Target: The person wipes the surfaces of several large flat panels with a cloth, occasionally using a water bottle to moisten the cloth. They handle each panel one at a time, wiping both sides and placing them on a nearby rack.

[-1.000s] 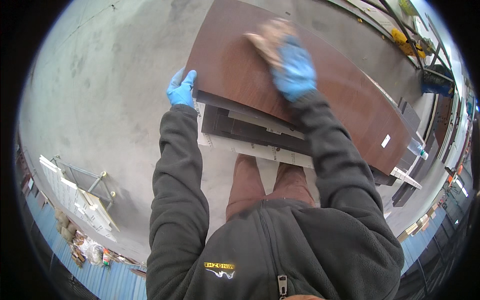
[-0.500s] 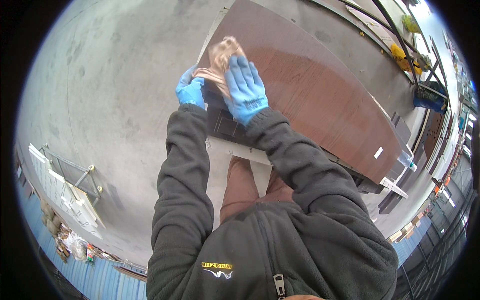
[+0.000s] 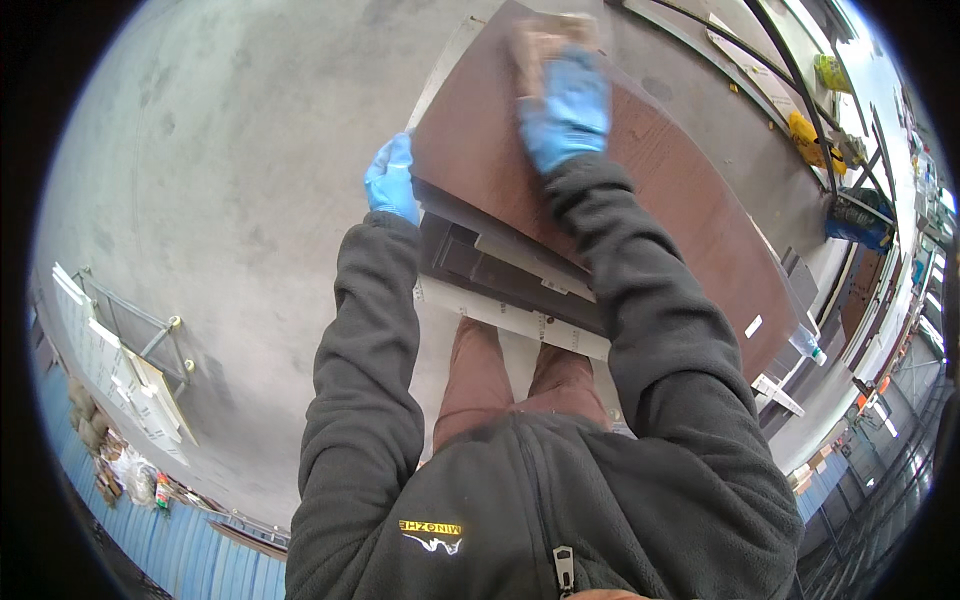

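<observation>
L hand [image 3: 391, 180] at left edge of brown panel [image 3: 680, 200]; can't tell if grip's pinching it. R hand [image 3: 567, 115], blurred, w/ tan cloth [image 3: 540, 45] over panel's far-left part; grip can't tell. White label [image 3: 753, 326] on panel's right end, unreadable; yellow lettering [image 3: 431, 528] on jacket [image 3: 480, 480].

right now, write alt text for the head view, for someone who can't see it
A person's blue-gloved right hand, blurred, is on a tan cloth against a dark brown wood-grain panel. The blue-gloved left hand is at its left edge; a clear bottle shows by its right end.
</observation>
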